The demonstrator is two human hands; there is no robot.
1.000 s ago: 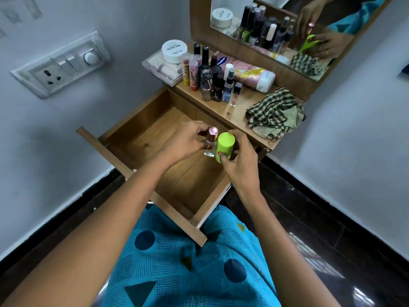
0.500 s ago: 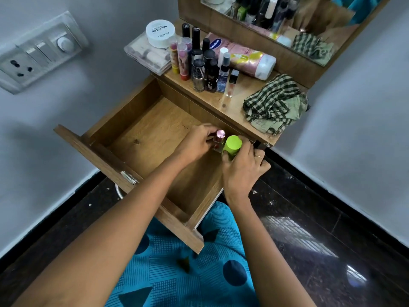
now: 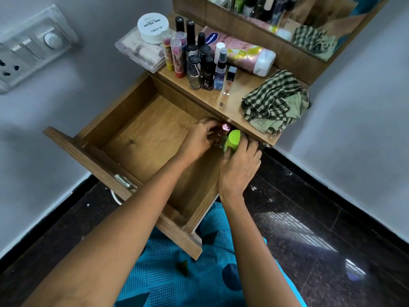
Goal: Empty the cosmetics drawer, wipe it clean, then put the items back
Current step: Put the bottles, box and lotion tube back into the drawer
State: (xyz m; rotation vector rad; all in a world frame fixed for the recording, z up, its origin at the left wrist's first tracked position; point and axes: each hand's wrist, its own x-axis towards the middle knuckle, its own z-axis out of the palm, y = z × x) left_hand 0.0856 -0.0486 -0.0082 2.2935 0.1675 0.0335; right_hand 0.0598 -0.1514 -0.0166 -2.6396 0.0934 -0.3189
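Wooden cosmetics drawer (image 3: pixel 143 134) lies open, nearly bare. At its back right corner the left hand (image 3: pixel 199 140) has its grip on a pink-capped glass bottle (image 3: pixel 225 126), and the right hand (image 3: pixel 239 169) on a lime-green-capped bottle (image 3: pixel 232 140). Refilling seems barely begun: most upright cosmetic bottles (image 3: pixel 199 63) wait on the bench (image 3: pixel 210 98).

Behind the drawer (image 3: pixel 141 138), the shelf (image 3: pixel 234 100) carries bottles (image 3: pixel 200 63) at twelve o'clock, a cloth (image 3: pixel 274 103) at two, a jar (image 3: pixel 153 27) on a box (image 3: pixel 135 52) at eleven. A small bottle (image 3: pixel 225 127) is just left of a wider bottle (image 3: pixel 232 139) at the drawer's far right corner.
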